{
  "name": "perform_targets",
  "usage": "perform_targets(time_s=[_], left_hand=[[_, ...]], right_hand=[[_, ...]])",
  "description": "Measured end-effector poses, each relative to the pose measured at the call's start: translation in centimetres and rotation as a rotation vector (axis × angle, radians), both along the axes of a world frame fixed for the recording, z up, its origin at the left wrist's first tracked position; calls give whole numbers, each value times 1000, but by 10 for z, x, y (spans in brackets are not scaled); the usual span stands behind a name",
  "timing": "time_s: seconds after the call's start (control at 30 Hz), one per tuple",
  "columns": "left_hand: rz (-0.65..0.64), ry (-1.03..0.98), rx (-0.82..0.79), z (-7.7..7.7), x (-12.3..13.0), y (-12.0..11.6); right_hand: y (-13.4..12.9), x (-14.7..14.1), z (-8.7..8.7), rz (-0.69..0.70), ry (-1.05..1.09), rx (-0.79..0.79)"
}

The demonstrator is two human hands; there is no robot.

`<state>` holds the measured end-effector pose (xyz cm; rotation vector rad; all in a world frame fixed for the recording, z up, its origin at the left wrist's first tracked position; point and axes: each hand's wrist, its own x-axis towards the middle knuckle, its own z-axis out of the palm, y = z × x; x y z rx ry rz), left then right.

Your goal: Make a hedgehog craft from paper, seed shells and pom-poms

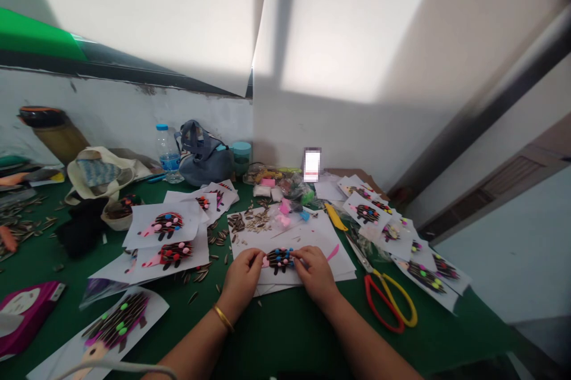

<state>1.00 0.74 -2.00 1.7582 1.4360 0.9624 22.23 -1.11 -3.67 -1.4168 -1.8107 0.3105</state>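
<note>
A clay hedgehog with striped sunflower-seed spines and blue and pink dots lies on white paper in front of me. My left hand, with a gold bangle at the wrist, pinches at its pink snout end. At the opposite end, the closed fingertips of my right hand hold the spiny edge beside the blue dots. A strip of pink clay sits to the right of that hand. Loose sunflower seeds and bagged pink clay are on the paper behind the hands.
Finished hedgehog sheets lie left and right. Scissors with red and yellow handles and a yellow cutter are at the right. A bottle, a blue bag and a phone stand along the wall.
</note>
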Motion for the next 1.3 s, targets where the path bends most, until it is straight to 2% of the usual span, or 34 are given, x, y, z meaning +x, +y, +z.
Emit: perform_targets(time_s=[0.23,0.5,0.77,0.9,1.07,1.17,1.3], left_hand=[[-5,8,-7,0,1,0],[-14,21,-14,1,1,0],[-16,29,-19,4,1,-2],[-13,34,-6,3,1,-2],[-20,9,36,6,3,-4],[-44,-75,12,11,8,-7],[-113,-340,-176,15,16,-12]], right_hand=[[10,0,12,9,-187,-15],[22,-2,17,14,-261,-156],[25,1,10,63,-16,-156],[26,4,7,42,91,-164],[21,2,13,40,152,-165],[9,-7,24,76,205,-163],[-13,-24,37,103,272,-159]])
